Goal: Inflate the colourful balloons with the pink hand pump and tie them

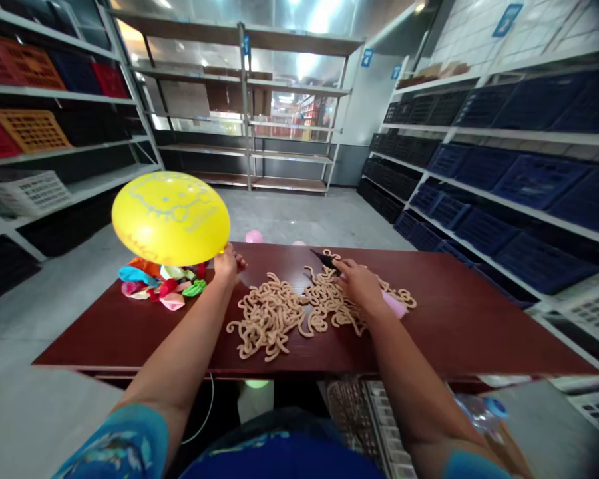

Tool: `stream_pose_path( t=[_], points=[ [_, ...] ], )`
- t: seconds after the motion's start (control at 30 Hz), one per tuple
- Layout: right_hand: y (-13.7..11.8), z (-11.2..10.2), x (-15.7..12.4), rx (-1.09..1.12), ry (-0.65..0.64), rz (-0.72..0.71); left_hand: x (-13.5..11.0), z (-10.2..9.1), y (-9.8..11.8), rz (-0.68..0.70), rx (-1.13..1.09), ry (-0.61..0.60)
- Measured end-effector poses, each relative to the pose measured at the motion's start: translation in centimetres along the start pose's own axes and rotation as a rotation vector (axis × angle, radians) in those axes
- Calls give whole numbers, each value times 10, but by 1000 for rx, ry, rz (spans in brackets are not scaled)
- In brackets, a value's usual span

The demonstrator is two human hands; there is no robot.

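Note:
My left hand [228, 265] is closed on the neck of an inflated yellow balloon [170, 217] with a pale printed drawing, held above the left part of the dark red table [459, 326]. My right hand [360, 285] rests fingers down on a pile of beige string pieces [279, 313] spread over the table's middle; whether it grips any I cannot tell. A black tool [323, 258] lies just beyond that hand's fingertips. A pink thing [395, 305] peeks out beside the right wrist.
A heap of flat coloured balloons [160, 283] lies on the table's left side. Two pink balloons [253, 236] sit on the floor beyond the table. Shelves with blue crates [509, 179] line the right wall; shelves with red, orange and white crates stand on the left.

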State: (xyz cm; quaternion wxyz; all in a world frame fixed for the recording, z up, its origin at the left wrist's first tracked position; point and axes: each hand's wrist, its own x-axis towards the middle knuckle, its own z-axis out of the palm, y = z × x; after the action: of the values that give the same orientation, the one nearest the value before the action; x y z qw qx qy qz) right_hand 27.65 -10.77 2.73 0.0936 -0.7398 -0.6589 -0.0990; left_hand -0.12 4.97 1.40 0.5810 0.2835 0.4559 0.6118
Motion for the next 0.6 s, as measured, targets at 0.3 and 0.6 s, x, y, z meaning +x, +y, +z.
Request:
stream_pose_path(
  t=[0.3,0.6],
  points=[
    [-50,7,23,-34,-27,14,12,-22,-31,-50,147,-150],
    [-116,44,62,448,-272,-270,10,-20,-25,-91,189,-233]
  ],
)
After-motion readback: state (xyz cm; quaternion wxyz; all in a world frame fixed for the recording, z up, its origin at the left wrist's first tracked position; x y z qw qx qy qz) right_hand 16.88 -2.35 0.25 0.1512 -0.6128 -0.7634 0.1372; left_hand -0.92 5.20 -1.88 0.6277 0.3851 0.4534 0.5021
